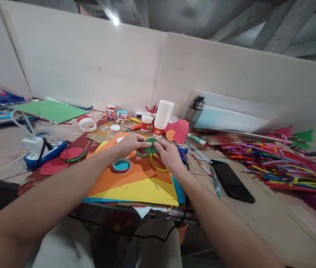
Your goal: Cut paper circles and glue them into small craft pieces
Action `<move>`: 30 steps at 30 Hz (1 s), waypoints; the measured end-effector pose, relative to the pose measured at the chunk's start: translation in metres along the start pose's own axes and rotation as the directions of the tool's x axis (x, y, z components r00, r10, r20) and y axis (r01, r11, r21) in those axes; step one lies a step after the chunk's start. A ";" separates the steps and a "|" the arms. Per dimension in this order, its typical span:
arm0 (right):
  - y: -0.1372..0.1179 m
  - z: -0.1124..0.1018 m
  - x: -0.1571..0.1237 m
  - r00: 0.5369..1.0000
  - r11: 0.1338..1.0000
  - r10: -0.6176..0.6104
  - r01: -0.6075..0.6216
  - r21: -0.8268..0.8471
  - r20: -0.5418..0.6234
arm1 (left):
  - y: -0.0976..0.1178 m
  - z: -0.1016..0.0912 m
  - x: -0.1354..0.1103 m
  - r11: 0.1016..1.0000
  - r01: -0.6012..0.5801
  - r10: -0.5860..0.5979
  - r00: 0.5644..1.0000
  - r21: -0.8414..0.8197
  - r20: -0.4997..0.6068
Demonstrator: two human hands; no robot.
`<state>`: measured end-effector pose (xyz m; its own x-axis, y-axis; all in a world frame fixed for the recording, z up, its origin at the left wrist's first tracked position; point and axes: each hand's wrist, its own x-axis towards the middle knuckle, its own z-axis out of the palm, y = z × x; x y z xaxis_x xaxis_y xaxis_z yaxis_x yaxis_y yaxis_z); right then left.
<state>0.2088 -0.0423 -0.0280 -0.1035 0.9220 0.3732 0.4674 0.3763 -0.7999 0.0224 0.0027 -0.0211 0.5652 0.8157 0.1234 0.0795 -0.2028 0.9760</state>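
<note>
The step in hand looks to be a two-handed one: handling a small green disc (151,145), perhaps to line it up or shape its edge. The disc is up between the two hands, above the orange sheet (135,182) in the middle of the surface (0,146). The left hand (132,143) has its fingers pinching the disc's left edge; the right hand (171,156) pinches the right edge between thumb and fingers. Both grips seem light, as thin card would ask.

Below the left fingers a second green piece (141,153) shows in part. A yellow loop (158,165) lies just under the right hand; whether it is joined to anything cannot be told. The blue-floored tub (122,172) stands on the orange sheet, near the left hand and touched by neither.

The next move, I judge, calls for keeping the disc flat and unbent; should one hand let go, the other must hold the edge firmly enough that the disc does not tip
</note>
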 end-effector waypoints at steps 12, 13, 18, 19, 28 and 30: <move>0.002 -0.002 0.005 0.998 0.996 0.049 -0.052 0.070 0.046 | -0.004 -0.013 0.005 1.000 -0.005 0.005 1.000 0.022 -0.014; 0.002 -0.005 0.006 0.998 0.996 0.064 -0.064 0.064 0.003 | -0.005 -0.018 0.006 0.999 -0.011 0.013 0.999 0.036 -0.051; 0.004 -0.017 0.008 0.975 0.984 0.174 -0.168 0.054 -0.138 | -0.013 -0.035 0.009 0.881 -0.009 0.059 0.994 0.472 -0.092; 0.005 -0.018 0.008 0.974 0.982 0.187 -0.181 0.054 -0.131 | -0.014 -0.034 0.009 0.845 -0.032 0.068 0.997 0.534 -0.048; 0.014 -0.013 0.012 0.987 0.989 0.145 -0.147 -0.026 -0.076 | -0.018 -0.020 0.009 0.711 -0.135 0.073 0.990 0.690 0.118; 0.014 -0.012 0.012 0.988 0.990 0.140 -0.142 -0.019 -0.070 | -0.020 -0.021 0.011 0.718 -0.140 0.084 0.990 0.681 0.115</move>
<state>0.2248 -0.0271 -0.0286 0.0252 0.9569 0.2893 0.4941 0.2397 -0.8357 0.0099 0.0266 -0.0351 0.6603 0.7282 0.1836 0.5376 -0.6290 0.5616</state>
